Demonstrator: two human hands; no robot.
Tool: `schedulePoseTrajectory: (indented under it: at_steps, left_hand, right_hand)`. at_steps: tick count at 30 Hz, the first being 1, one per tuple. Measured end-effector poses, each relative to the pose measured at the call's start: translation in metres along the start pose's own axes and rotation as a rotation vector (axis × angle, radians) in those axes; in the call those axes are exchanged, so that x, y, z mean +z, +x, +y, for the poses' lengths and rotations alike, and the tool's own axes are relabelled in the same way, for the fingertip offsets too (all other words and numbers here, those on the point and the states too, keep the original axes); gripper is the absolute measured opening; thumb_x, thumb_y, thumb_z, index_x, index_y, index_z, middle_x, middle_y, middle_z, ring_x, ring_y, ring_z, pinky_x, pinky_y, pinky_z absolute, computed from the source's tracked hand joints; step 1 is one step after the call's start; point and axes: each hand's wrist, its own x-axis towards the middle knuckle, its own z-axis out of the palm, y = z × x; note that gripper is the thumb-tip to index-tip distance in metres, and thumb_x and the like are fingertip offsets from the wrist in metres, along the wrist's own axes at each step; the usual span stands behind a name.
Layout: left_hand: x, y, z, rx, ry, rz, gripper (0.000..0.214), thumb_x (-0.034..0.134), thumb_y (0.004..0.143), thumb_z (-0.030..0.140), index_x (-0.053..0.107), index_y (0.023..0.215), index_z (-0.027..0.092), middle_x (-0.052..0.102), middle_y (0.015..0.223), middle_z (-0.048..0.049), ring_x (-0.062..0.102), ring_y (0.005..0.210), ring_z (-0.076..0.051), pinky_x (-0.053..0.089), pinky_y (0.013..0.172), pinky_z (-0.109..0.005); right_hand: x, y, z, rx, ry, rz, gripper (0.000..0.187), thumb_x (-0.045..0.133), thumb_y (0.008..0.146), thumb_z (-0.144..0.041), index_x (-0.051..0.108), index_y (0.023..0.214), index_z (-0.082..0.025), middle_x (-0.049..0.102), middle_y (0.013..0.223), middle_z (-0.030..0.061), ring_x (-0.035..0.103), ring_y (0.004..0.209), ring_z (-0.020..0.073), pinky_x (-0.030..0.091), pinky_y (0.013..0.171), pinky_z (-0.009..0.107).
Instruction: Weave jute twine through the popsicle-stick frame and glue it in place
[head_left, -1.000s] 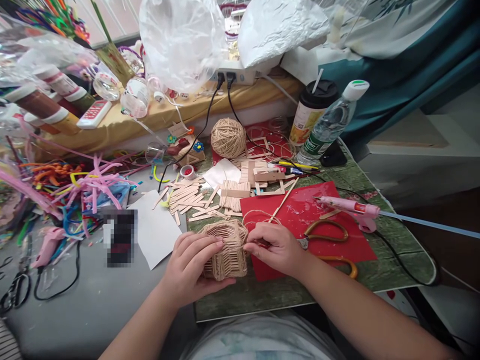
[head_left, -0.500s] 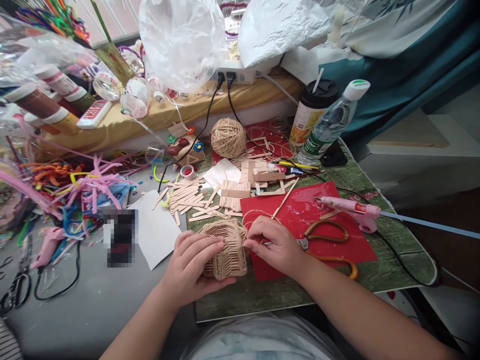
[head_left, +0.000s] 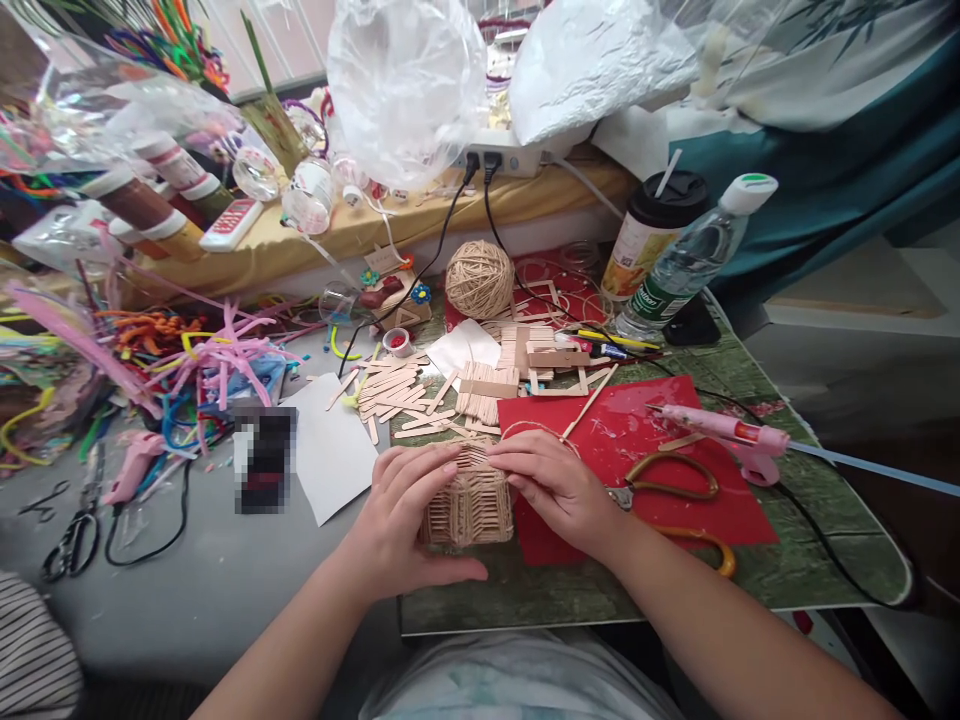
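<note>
A small house built of craft sticks and wound with twine [head_left: 471, 505] stands near the front of the green mat [head_left: 675, 585]. My left hand [head_left: 401, 520] wraps round its left side, thumb under the front, fingers over the top. My right hand [head_left: 555, 485] lies over its top right edge, fingertips pressed on the roof where the twine runs. A loop of loose twine [head_left: 536, 430] trails behind my right hand onto the red sheet [head_left: 667, 450].
Orange-handled scissors [head_left: 671, 490] and a pink glue gun [head_left: 731, 435] lie on the red sheet. Behind are loose craft sticks [head_left: 397, 395], a twine ball [head_left: 480, 280], a cup [head_left: 649, 235], a water bottle [head_left: 694, 260]. Pipe cleaners [head_left: 187, 355], white paper [head_left: 330, 455] and black scissors [head_left: 71, 540] sit left.
My right hand has moved from the house's right side up onto its top. The left fingers slid further over the roof. The camera view shifted a little.
</note>
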Motion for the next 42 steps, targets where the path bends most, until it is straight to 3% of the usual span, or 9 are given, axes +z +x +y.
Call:
schedulePoseTrajectory:
  at_steps: [3,9,14,20,24,28,30,33,42]
  left_hand:
    - [-0.004,-0.009,-0.007,-0.043,-0.057,0.008,0.125,0.096,0.066,0.067,0.033,0.166,0.028,0.054,0.157,-0.0241,0.054,0.145,-0.042,0.042,0.119,-0.063]
    - [-0.010,-0.024,-0.026,-0.321,-0.313,-0.187,0.111,0.098,0.072,0.050,0.037,0.163,0.030,0.052,0.158,-0.0205,0.052,0.149,-0.038,0.047,0.123,-0.058]
    - [-0.009,-0.024,-0.030,-0.202,-0.312,-0.127,0.087,0.098,0.074,0.041,0.054,0.148,0.029,0.066,0.142,-0.0166,0.062,0.137,-0.035,0.053,0.116,-0.053]
    - [-0.020,-0.019,-0.030,-0.176,-0.298,-0.172,0.086,0.096,0.077,0.040,0.052,0.150,0.029,0.066,0.143,-0.0170,0.061,0.139,-0.035,0.053,0.117,-0.052]
    - [-0.029,-0.015,-0.029,-0.153,-0.303,-0.213,0.095,0.099,0.070,0.054,0.052,0.149,0.029,0.063,0.147,-0.0185,0.058,0.141,-0.037,0.050,0.120,-0.056]
    - [-0.029,-0.005,-0.015,-0.123,-0.366,-0.104,0.083,0.090,0.081,0.057,0.055,0.149,0.026,0.066,0.145,-0.0188,0.061,0.138,-0.037,0.052,0.117,-0.054]
    - [-0.026,0.003,-0.004,-0.123,-0.322,-0.017,0.051,0.081,0.094,0.038,0.063,0.140,0.027,0.073,0.134,-0.0148,0.069,0.128,-0.031,0.056,0.111,-0.048]
    - [-0.020,0.015,0.008,-0.084,-0.290,0.026,0.029,0.076,0.096,0.022,0.072,0.124,0.026,0.081,0.117,-0.0097,0.076,0.112,-0.025,0.059,0.102,-0.042]
    - [-0.014,0.026,0.011,-0.106,-0.352,0.184,0.023,0.074,0.092,0.007,0.078,0.109,0.023,0.083,0.101,-0.0066,0.078,0.097,-0.020,0.066,0.089,-0.036]
  right_hand:
    - [0.000,-0.001,0.001,0.013,-0.015,0.001,0.034,0.058,0.110,-0.021,0.069,0.140,-0.032,0.078,0.132,0.0085,0.068,0.125,0.0252,0.054,0.110,0.050]
    - [-0.003,0.000,0.000,-0.004,-0.013,-0.014,0.035,0.056,0.110,-0.019,0.069,0.141,-0.032,0.078,0.132,0.0095,0.070,0.124,0.0261,0.056,0.109,0.051]
    - [-0.005,-0.003,0.000,-0.067,-0.060,-0.067,0.043,0.054,0.109,-0.016,0.065,0.147,-0.033,0.077,0.135,0.0087,0.070,0.126,0.0271,0.057,0.108,0.052]
    - [-0.003,-0.006,0.004,-0.097,-0.117,-0.106,0.052,0.054,0.107,-0.009,0.059,0.153,-0.033,0.075,0.141,0.0088,0.068,0.128,0.0264,0.057,0.107,0.051]
    - [0.001,-0.005,0.004,-0.087,-0.131,-0.112,0.053,0.054,0.107,-0.009,0.058,0.153,-0.034,0.074,0.142,0.0087,0.068,0.128,0.0263,0.057,0.107,0.051]
    - [0.002,-0.006,0.003,-0.106,-0.142,-0.114,0.052,0.056,0.106,-0.008,0.060,0.152,-0.033,0.075,0.141,0.0086,0.068,0.127,0.0258,0.057,0.107,0.050]
    - [0.002,-0.006,0.002,-0.107,-0.146,-0.108,0.052,0.057,0.105,-0.007,0.060,0.151,-0.032,0.075,0.140,0.0088,0.068,0.126,0.0255,0.056,0.107,0.050]
    - [0.002,-0.005,0.002,-0.107,-0.144,-0.099,0.052,0.058,0.105,-0.006,0.061,0.150,-0.032,0.076,0.138,0.0091,0.070,0.124,0.0251,0.057,0.107,0.049]
    - [0.005,-0.003,0.000,-0.138,-0.165,-0.048,0.048,0.063,0.104,-0.007,0.064,0.146,-0.029,0.078,0.133,0.0098,0.071,0.116,0.0241,0.060,0.101,0.046]
